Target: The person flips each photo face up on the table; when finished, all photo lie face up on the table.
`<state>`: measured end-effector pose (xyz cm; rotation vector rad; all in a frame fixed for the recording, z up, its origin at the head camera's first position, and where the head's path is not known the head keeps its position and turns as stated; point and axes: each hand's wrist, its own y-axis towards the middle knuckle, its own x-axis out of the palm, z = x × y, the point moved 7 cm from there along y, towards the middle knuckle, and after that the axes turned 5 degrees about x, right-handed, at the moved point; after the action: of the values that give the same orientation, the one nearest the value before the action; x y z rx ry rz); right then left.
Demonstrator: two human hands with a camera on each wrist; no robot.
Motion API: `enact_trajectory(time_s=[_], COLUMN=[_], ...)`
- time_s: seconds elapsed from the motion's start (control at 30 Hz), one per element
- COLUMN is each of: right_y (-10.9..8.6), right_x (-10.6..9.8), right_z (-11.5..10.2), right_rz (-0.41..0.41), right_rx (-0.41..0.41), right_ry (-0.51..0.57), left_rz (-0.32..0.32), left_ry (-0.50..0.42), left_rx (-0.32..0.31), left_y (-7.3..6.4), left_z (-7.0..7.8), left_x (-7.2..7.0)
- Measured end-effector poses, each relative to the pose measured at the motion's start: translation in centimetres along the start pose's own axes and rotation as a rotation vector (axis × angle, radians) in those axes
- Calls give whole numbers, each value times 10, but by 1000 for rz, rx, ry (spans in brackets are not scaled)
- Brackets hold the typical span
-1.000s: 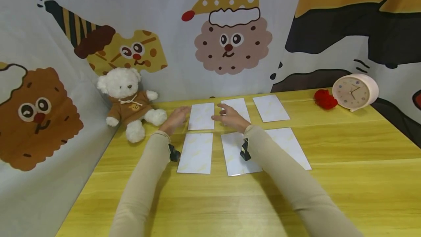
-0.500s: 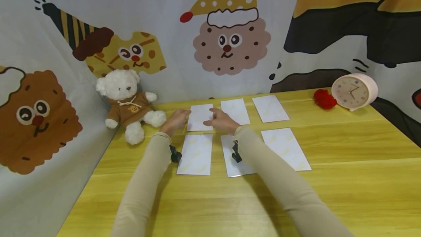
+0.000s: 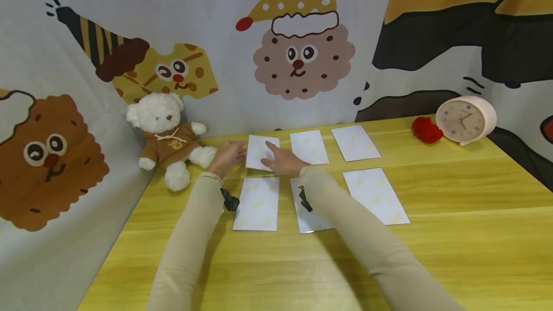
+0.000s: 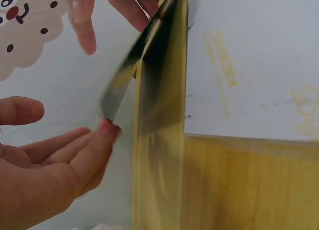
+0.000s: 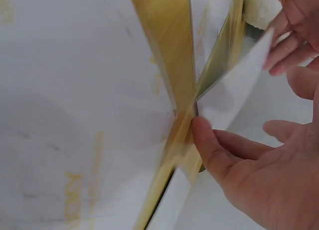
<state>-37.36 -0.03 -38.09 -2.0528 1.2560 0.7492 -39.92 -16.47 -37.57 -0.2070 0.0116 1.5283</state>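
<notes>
At the back left of the table, a thin white panel is tilted, one side lifted off the wood. Its underside looks dark and shiny in the left wrist view. My left hand is at its left side, where one fingertip touches the raised edge and the thumb is apart. From the right, my right hand reaches over the panel, and in the right wrist view a fingertip touches a lower corner, thumb apart. A similar white panel lies flat in front of it.
Other white panels lie flat: back middle, back right, front right, and front middle, partly under my right sleeve. A teddy bear sits by my left hand. A red fluffy thing and a clock stand back right.
My right hand has moved left, off the back middle panel and onto the back left one. That panel lay flat before and is now tilted. The left hand has shifted slightly left.
</notes>
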Motion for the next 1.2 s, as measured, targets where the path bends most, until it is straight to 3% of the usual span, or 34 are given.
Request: enact_trajectory(time_s=[0.5, 0.7, 0.87, 1.1, 1.2], right_y=[5, 5, 6, 5, 4], right_x=[-4, -4, -7, -18, -23], right_z=[-13, -12, -11, -15, -17], right_rz=[23, 19, 39, 104, 133], right_rx=[-66, -76, -77, -88, -89], right_ry=[-44, 5, 29, 173, 289], left_rz=[-112, -202, -235, -247, -248], left_ry=[-17, -81, -151, -194, -180], left_rx=[71, 107, 103, 87, 83], left_y=[-2, -3, -3, -5, -6], left_z=[9, 7, 7, 9, 11], left_x=[17, 26, 30, 34, 36])
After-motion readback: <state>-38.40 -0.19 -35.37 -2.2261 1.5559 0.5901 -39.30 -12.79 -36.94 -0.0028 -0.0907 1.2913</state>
